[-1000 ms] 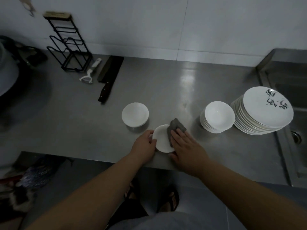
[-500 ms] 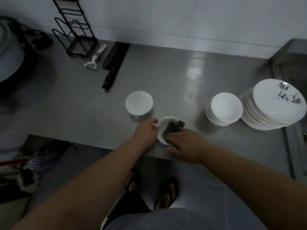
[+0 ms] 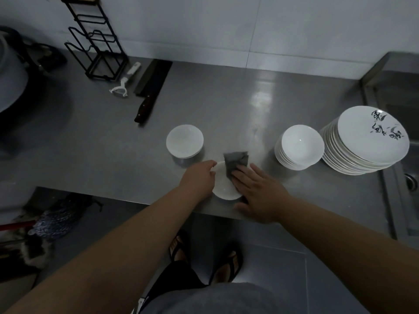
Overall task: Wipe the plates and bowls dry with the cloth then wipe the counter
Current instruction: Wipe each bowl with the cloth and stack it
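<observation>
- The step in hand is drying one small bowl (image 3: pixel 223 185), which sits at the near edge of the surface (image 3: pixel 102 143), just in front of the person
- The left hand (image 3: pixel 199 177) curls round the bowl's left rim and steadies it; the grip should hold firm so the bowl cannot skate off the edge, which is very close
- The right hand (image 3: pixel 258 191) lies flat with fingers spread, pressing the cloth (image 3: pixel 235 162) down on the bowl's right side; the cloth's far end hangs past the rim onto the surface
- To do this well, I judge the cloth should be gathered under the fingers so that more of it meets the bowl, then swept round the whole inside while the left hand turns the bowl a little at a time
- The rim and the underside need a pass too; lifting the bowl slightly would let the cloth reach beneath
- A finished bowl would probably go with the single bowl (image 3: pixel 184 141) that stands apart just behind the left hand
- The bowl stack (image 3: pixel 299 147) and plate stack (image 3: pixel 362 141) stand to the right, touching or nearly so; I cannot tell whether they are wet, but they look to be the pile waiting
- Pulling the bowl back from the edge would lower the risk of a drop
</observation>
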`<state>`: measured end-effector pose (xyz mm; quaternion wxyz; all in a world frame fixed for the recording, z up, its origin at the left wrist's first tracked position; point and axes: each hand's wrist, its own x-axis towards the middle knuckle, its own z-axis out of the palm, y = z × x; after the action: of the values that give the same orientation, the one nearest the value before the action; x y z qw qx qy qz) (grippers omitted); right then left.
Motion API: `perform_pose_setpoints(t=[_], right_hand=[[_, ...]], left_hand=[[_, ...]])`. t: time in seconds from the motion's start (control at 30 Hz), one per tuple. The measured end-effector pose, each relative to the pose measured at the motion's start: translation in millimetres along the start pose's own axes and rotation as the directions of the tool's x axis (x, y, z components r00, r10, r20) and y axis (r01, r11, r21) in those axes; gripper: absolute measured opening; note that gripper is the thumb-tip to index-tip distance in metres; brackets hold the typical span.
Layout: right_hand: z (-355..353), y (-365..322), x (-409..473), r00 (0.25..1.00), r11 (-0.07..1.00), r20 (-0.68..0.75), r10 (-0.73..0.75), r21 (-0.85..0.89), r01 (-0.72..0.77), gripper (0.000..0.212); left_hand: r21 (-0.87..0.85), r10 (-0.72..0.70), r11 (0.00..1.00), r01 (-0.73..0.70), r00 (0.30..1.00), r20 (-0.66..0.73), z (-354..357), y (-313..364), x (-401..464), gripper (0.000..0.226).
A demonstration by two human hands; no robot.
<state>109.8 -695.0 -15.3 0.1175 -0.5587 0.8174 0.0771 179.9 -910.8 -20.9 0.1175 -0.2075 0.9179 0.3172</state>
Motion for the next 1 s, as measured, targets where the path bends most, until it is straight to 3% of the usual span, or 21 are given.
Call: perform_pose_setpoints(t=[0.1, 0.23, 0.33, 0.53, 0.6, 0.7, 0.77, 0.83, 0.9, 1.0], right_hand=[[5, 1, 13, 0.997, 0.992, 0.042, 0.058, 0.111, -0.062, 0.091], [12, -16, 9, 0.965, 0.926, 0.044, 0.259, 0.272, -0.261, 0.094], [16, -42, -11, 0.940, 0.887, 0.090, 0.329, 0.313, -0.340, 0.097], [6, -13, 0, 0.964, 0.944, -0.016, 0.264, 0.212, -0.255, 0.086], [9, -8, 1, 0.968, 0.936, 0.025, 0.251, 0.247, -0.250, 0.087], [23, -34, -11, 0.947, 0.870, 0.049, 0.319, 0.381, -0.312, 0.086], [25, -50, -20, 0.937, 0.853, 0.013, 0.348, 0.409, -0.323, 0.082], [15, -45, -19, 0.944, 0.872, -0.015, 0.328, 0.389, -0.297, 0.079], [6, -27, -15, 0.968, 0.920, -0.018, 0.249, 0.316, -0.231, 0.077], [-1, -7, -9, 0.993, 0.971, 0.012, 0.120, 0.205, -0.120, 0.076]], left_hand=[[-0.003, -0.024, 1.000, 0.024, 1.000, 0.014, -2, 3, 0, 0.035], [-0.188, -0.156, 0.971, 0.150, 0.988, -0.016, 0, 6, -7, 0.018], [-0.301, -0.237, 0.927, 0.223, 0.971, -0.010, 7, 12, -16, 0.009], [-0.292, -0.290, 0.900, 0.324, 0.944, 0.156, 15, 14, -21, 0.021], [-0.394, -0.363, 0.826, 0.403, 0.915, 0.175, 14, 16, -20, 0.029], [-0.583, -0.477, 0.649, 0.490, 0.858, 0.190, 17, 28, -26, 0.022], [-0.587, -0.500, 0.613, 0.528, 0.835, 0.230, 23, 30, -29, 0.023], [-0.429, -0.451, 0.755, 0.496, 0.868, 0.209, 24, 26, -29, 0.037], [-0.164, -0.303, 0.935, 0.314, 0.949, 0.088, 14, 23, -21, 0.051], [-0.042, -0.134, 0.990, 0.133, 0.991, -0.018, 2, 23, -4, 0.043]])
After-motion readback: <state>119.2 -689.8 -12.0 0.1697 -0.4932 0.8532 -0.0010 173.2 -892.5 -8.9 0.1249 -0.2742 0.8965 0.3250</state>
